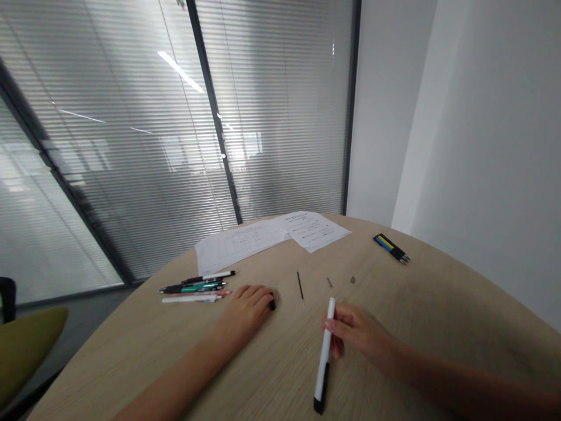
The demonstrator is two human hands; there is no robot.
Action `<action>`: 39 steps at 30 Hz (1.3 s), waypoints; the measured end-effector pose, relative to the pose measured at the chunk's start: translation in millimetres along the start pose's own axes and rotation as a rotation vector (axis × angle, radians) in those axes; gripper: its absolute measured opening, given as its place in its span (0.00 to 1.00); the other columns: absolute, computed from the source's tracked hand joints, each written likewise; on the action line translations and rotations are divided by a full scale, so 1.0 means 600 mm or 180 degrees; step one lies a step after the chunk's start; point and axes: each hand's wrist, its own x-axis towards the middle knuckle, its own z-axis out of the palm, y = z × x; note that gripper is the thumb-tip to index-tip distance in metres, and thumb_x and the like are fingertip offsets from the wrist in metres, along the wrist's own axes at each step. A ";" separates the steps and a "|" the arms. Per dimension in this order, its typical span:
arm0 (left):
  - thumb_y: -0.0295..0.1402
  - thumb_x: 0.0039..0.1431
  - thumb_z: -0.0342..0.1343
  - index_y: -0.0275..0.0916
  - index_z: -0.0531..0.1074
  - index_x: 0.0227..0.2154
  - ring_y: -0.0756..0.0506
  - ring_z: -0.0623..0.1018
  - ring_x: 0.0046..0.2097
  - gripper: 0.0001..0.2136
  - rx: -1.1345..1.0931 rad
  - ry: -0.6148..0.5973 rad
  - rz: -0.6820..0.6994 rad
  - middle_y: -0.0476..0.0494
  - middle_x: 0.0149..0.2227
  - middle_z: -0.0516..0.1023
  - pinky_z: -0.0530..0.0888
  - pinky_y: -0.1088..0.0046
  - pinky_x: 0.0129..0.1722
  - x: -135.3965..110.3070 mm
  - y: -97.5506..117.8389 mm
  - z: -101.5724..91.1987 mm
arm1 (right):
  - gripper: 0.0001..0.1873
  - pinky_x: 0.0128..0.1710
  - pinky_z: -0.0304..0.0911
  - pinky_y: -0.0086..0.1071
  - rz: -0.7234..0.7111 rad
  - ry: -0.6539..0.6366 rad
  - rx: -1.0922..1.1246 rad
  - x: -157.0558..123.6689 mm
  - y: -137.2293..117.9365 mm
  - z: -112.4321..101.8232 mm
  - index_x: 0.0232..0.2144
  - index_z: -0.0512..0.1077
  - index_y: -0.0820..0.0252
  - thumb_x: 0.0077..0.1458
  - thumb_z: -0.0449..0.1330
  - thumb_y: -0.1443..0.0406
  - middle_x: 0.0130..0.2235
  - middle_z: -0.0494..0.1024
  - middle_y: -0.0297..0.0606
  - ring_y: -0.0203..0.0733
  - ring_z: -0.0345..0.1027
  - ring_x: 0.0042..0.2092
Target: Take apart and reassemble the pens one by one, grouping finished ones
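Left hand (249,305), left of the thin refill (300,286), curls closed around a black piece (272,302); right hand (350,328), right of the refill, pinches a white pen (325,354).

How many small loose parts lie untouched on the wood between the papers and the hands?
3, from left to right: a thin dark rod, a short thin piece and a small grey lump. The left hand or right hand may hide more.
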 end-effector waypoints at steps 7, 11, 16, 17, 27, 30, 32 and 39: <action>0.22 0.56 0.46 0.42 0.66 0.43 0.44 0.71 0.38 0.14 0.0413 -0.0231 0.0242 0.43 0.38 0.72 0.66 0.67 0.36 -0.003 -0.013 -0.005 | 0.18 0.23 0.57 0.28 -0.0056 0.0024 -0.0145 -0.007 -0.009 0.000 0.20 0.62 0.59 0.46 0.53 0.50 0.18 0.66 0.29 0.33 0.61 0.21; 0.22 0.54 0.47 0.39 0.69 0.37 0.44 0.71 0.36 0.10 0.0543 -0.0325 0.0314 0.41 0.36 0.71 0.67 0.67 0.34 -0.001 -0.009 -0.010 | 0.18 0.23 0.57 0.28 -0.0064 -0.0074 -0.0132 -0.006 -0.005 -0.002 0.20 0.62 0.59 0.48 0.53 0.51 0.19 0.67 0.29 0.33 0.61 0.21; 0.25 0.53 0.48 0.36 0.69 0.32 0.45 0.71 0.33 0.06 -0.0418 -0.0064 -0.0135 0.43 0.30 0.72 0.67 0.69 0.33 0.006 0.012 -0.029 | 0.17 0.24 0.57 0.28 -0.0100 -0.0049 -0.0161 -0.006 -0.008 -0.002 0.20 0.61 0.59 0.47 0.53 0.52 0.20 0.68 0.30 0.33 0.61 0.22; 0.26 0.53 0.48 0.36 0.69 0.31 0.46 0.71 0.34 0.06 -0.0885 0.0042 -0.0286 0.44 0.30 0.72 0.67 0.70 0.33 0.007 0.021 -0.034 | 0.17 0.24 0.57 0.28 -0.0116 -0.0052 -0.0119 -0.007 -0.010 -0.002 0.20 0.61 0.59 0.47 0.53 0.52 0.20 0.68 0.30 0.34 0.62 0.22; 0.42 0.41 0.59 0.36 0.67 0.24 0.52 0.69 0.25 0.14 -0.4947 -0.0191 -0.1679 0.49 0.23 0.73 0.65 0.76 0.28 0.013 0.100 -0.071 | 0.19 0.13 0.46 0.20 0.0121 -0.0904 0.0071 -0.030 -0.014 0.014 0.23 0.59 0.60 0.45 0.52 0.49 0.17 0.63 0.27 0.26 0.52 0.15; 0.42 0.39 0.61 0.35 0.69 0.23 0.53 0.68 0.24 0.15 -0.5263 -0.0283 -0.1777 0.50 0.22 0.72 0.65 0.77 0.28 0.012 0.107 -0.077 | 0.21 0.14 0.46 0.20 0.0096 -0.1003 0.0009 -0.033 -0.012 0.015 0.25 0.60 0.60 0.45 0.52 0.48 0.17 0.61 0.26 0.25 0.50 0.16; 0.41 0.40 0.61 0.35 0.69 0.24 0.53 0.68 0.24 0.14 -0.5353 -0.0356 -0.1797 0.50 0.22 0.72 0.64 0.77 0.28 0.012 0.110 -0.081 | 0.21 0.14 0.46 0.20 0.0078 -0.1017 -0.0014 -0.034 -0.011 0.014 0.26 0.60 0.60 0.45 0.52 0.48 0.17 0.60 0.26 0.25 0.50 0.16; 0.41 0.42 0.60 0.35 0.69 0.24 0.54 0.67 0.24 0.13 -0.5408 -0.0454 -0.1693 0.50 0.23 0.72 0.63 0.78 0.28 0.011 0.111 -0.081 | 0.20 0.14 0.46 0.19 0.0063 -0.1026 -0.0175 -0.034 -0.016 0.013 0.27 0.64 0.61 0.46 0.53 0.49 0.18 0.59 0.25 0.25 0.49 0.17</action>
